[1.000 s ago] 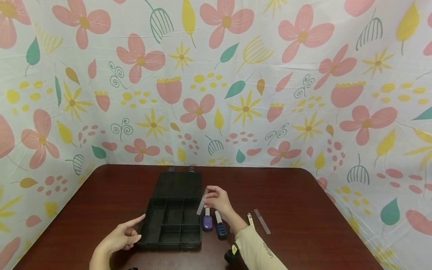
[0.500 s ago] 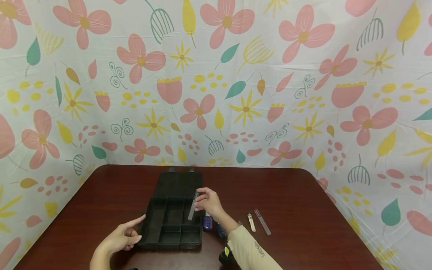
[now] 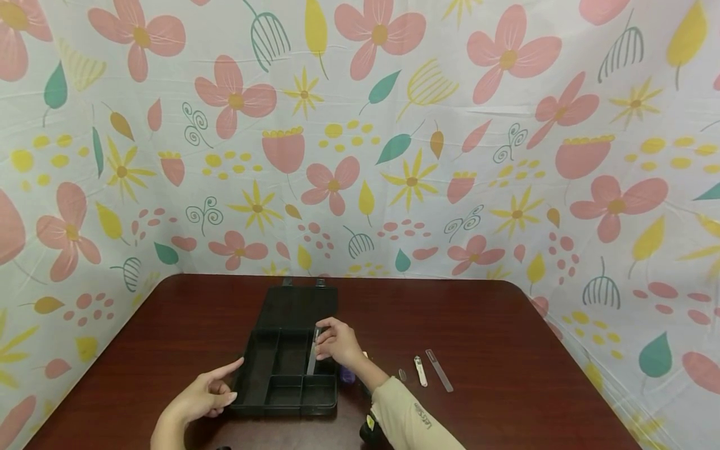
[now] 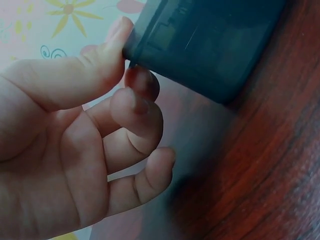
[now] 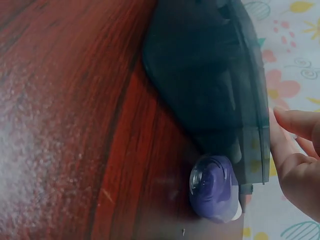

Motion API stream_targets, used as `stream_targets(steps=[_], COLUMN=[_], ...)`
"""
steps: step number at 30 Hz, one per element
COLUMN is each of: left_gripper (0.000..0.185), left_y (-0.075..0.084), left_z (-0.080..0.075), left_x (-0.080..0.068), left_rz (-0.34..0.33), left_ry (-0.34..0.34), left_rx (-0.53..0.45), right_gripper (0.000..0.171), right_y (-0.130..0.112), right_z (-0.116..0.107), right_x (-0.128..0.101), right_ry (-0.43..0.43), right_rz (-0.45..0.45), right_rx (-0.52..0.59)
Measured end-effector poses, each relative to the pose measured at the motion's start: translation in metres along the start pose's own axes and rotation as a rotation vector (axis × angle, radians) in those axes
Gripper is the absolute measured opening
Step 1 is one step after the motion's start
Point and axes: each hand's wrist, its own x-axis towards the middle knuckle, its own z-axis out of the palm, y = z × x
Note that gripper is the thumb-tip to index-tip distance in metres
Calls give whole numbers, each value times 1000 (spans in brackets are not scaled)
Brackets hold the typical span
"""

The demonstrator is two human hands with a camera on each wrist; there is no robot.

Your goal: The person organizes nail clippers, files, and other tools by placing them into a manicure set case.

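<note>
Two hands work at a black compartment box (image 3: 284,369) on a dark red tabletop (image 3: 495,325). The right hand (image 3: 336,342) pinches a clear strip (image 3: 312,352) between thumb and fingers, holding it over the box's right-hand compartments. The left hand (image 3: 209,392) has its forefinger stretched out and touching the box's near-left corner, the other fingers loosely curled and holding nothing. The box's lid (image 3: 299,305) lies flat open behind it. A purple bottle (image 5: 214,187) lies just beside the box's right wall. Farther right on the tabletop lie a nail clipper (image 3: 419,370) and a second clear strip (image 3: 439,370).
</note>
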Motion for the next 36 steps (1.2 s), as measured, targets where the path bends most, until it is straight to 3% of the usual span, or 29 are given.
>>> stream_targets(steps=[3,10,30,36], left_gripper=[71,70,71,71], left_y=[0,-2,-2,-1], left_z=[0,-1,-1,0], left_x=[0,1,1,1], left_rz=[2,5,17,20], left_ry=[-1,-14,-22,-21], left_rx=[3,-2,6,13], right_gripper=[42,42,38,37], right_y=[-10,11,12,12], right_z=[4,6,9,9], right_x=[-5,5,3,1], right_ry=[-6,-5,-37,-39], right_rz=[-10,-13,-63,-137], right_rx=[-24,-74,-235,-386])
